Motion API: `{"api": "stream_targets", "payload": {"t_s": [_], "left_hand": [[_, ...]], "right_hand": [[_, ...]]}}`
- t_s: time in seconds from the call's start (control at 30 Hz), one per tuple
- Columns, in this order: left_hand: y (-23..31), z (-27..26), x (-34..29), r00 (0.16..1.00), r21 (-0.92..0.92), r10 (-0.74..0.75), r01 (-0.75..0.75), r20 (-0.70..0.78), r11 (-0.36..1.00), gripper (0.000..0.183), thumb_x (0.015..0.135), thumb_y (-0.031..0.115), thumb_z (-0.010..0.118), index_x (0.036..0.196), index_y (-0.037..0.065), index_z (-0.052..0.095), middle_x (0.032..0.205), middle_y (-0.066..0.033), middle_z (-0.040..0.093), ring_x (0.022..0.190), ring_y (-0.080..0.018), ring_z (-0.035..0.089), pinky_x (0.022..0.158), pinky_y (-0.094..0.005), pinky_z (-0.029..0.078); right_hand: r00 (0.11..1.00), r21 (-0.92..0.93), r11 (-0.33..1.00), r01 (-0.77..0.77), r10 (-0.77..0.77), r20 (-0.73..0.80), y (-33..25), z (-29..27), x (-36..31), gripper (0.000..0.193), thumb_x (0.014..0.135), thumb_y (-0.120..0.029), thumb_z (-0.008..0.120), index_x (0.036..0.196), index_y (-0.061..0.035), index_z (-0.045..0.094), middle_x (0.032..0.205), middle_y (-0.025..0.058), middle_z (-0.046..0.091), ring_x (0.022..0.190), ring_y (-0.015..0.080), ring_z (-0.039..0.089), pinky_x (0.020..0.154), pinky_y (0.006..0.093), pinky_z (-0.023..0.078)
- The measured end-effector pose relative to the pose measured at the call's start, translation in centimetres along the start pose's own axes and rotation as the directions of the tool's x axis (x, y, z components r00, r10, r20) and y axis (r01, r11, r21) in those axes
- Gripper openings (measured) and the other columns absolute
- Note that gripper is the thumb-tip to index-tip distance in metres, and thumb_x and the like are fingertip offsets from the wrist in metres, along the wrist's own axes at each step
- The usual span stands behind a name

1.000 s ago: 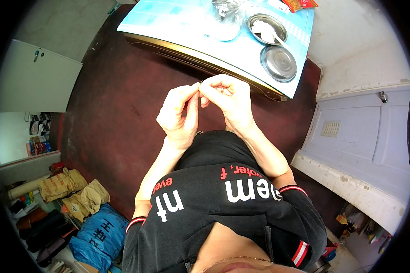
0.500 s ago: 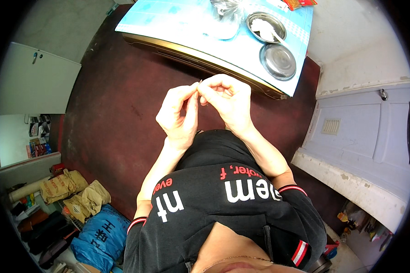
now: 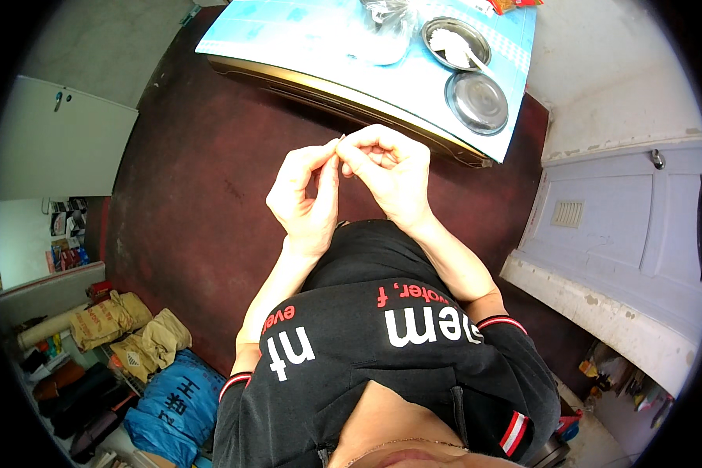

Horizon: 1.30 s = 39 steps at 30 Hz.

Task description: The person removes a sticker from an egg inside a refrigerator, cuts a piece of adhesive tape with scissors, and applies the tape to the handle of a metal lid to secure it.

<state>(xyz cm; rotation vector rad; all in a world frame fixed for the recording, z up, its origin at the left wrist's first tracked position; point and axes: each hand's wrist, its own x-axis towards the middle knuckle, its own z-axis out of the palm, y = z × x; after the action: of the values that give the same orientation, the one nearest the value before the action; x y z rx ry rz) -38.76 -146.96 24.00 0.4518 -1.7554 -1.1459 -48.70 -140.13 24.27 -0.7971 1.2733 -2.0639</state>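
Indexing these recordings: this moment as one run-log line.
left hand, right hand: pinched, fingertips together | anything held: too small to tell | table beyond: metal bowl, white contents

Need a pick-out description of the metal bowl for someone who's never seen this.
Find the table with the light blue cover, at the top of the view. Near its right end are two round metal things; the bowl is the one farther from the person. Unlike the metal disc beside it, it holds something white.
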Motion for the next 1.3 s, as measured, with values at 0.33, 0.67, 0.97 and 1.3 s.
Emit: {"api": "stream_targets", "payload": {"t_s": [0.33, 0.67, 0.97, 1.3], "left_hand": [[0.3, 0.0, 0.1, 0.998, -0.023, -0.061, 0.061, 0.009, 0.998, 0.018, 0.083, -0.009, 0.061, 0.099, -0.002, 0.065, 0.093, -0.0064, 0.064, 0.086, -0.0107, 0.059, 0.079, -0.0233, 0.048], [0.1, 0.4, 0.0, 0.999, -0.025, -0.053, 0.053, -0.004, 0.998, 0.022, 0.083, -0.008, 0.061, 0.103, -0.001, 0.065, 0.090, -0.0045, 0.063, 0.078, -0.0068, 0.058, 0.069, -0.0186, 0.047], [0.4, 0.5, 0.2, 0.990, -0.121, -0.141, 0.139, -0.007, 0.983, 0.021, 0.084, -0.009, 0.060, 0.102, -0.002, 0.065, 0.092, -0.0051, 0.063, 0.083, -0.0083, 0.059, 0.075, -0.0206, 0.048], [-0.6, 0.5, 0.4, 0.996, -0.021, -0.087, 0.086, -0.032, 0.996, 0.017, 0.081, -0.008, 0.063, 0.096, -0.001, 0.066, 0.082, -0.0010, 0.060, 0.066, -0.0032, 0.049, 0.058, -0.0175, 0.040]], "right_hand": [[1.000, -0.034, 0.999, 0.021, -0.021, -0.016, 0.2, -0.1, 0.0, 0.007, 0.083, 0.000, 0.066, 0.089, 0.0021, 0.066, 0.082, 0.0050, 0.066, 0.071, 0.0071, 0.061, 0.063, 0.0204, 0.051], [0.988, -0.203, 0.967, 0.152, -0.157, -0.008, 0.3, -0.3, 0.2, 0.006, 0.082, 0.000, 0.065, 0.088, 0.0004, 0.066, 0.083, 0.0056, 0.066, 0.074, 0.0086, 0.062, 0.064, 0.0218, 0.051], [0.992, -0.184, 0.974, 0.130, -0.128, 0.021, 0.7, -0.4, 0.4, 0.007, 0.085, 0.000, 0.063, 0.092, 0.0018, 0.064, 0.087, 0.0058, 0.064, 0.076, 0.0091, 0.062, 0.066, 0.0216, 0.052], [0.900, -0.485, 0.771, 0.413, -0.427, 0.087, 0.7, -0.1, 0.8, 0.006, 0.081, 0.002, 0.064, 0.086, 0.0004, 0.062, 0.081, 0.0080, 0.063, 0.067, 0.0137, 0.062, 0.056, 0.0240, 0.049]]}}
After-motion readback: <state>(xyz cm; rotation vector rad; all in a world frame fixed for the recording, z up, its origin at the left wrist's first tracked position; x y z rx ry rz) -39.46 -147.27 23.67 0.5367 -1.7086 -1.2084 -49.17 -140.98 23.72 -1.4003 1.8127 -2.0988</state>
